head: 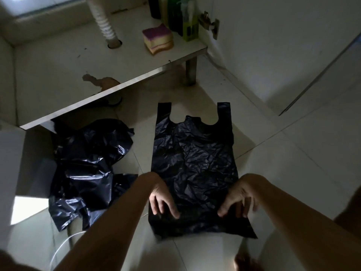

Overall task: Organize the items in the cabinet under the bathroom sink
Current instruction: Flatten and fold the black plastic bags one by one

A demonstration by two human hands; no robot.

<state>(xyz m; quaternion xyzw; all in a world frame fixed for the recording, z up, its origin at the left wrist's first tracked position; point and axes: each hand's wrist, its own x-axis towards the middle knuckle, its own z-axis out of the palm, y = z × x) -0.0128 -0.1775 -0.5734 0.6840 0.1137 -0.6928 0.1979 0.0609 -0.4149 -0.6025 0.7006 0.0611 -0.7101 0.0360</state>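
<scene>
One flat black handled bag [193, 163] lay on the floor [293, 173]; left hand [162, 200] and right hand [240, 200], grips wide, pressed its lower end. Two stacked sponges [158, 39] sat in the cabinet [58, 61].

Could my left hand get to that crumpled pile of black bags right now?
Probably yes: the left hand presses the flat bag, and the crumpled pile lies beside it, nothing between.

Dim light. Pale tiled floor [283, 163], grout lines visible. Cabinet base [58, 61] at 11 o'clock, brown stain [101, 83] near front edge, on metal leg [190, 72]. White panel [283, 45] at 2 o'clock.
</scene>
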